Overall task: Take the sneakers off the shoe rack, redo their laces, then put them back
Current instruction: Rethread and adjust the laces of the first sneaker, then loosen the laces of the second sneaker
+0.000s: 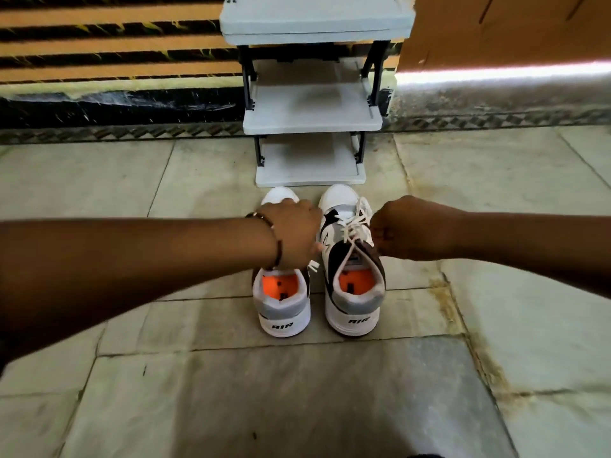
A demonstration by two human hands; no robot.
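Judging by the empty shoe rack (312, 107) at 12 o'clock, you're mid-lacing: left hand (294, 233) curled over the left sneaker (281, 302), grip unclear, right hand (403, 229) clenched beside the right sneaker's (353, 292) laces (355, 226); tying and reshelving remain.

Floor: large pale grey-green stone tiles (330, 408) with dark grout lines, rust-brown stain streak (476, 352) running down right of centre. Patterned zigzag border strip (132, 133) across the frame where floor meets wall. Upper left: wall of orange and black horizontal stripes (109, 44) above a black skirting band (115, 105). Upper right: brown cardboard-coloured panel (512, 28), bright strip of light (502, 74) under it.
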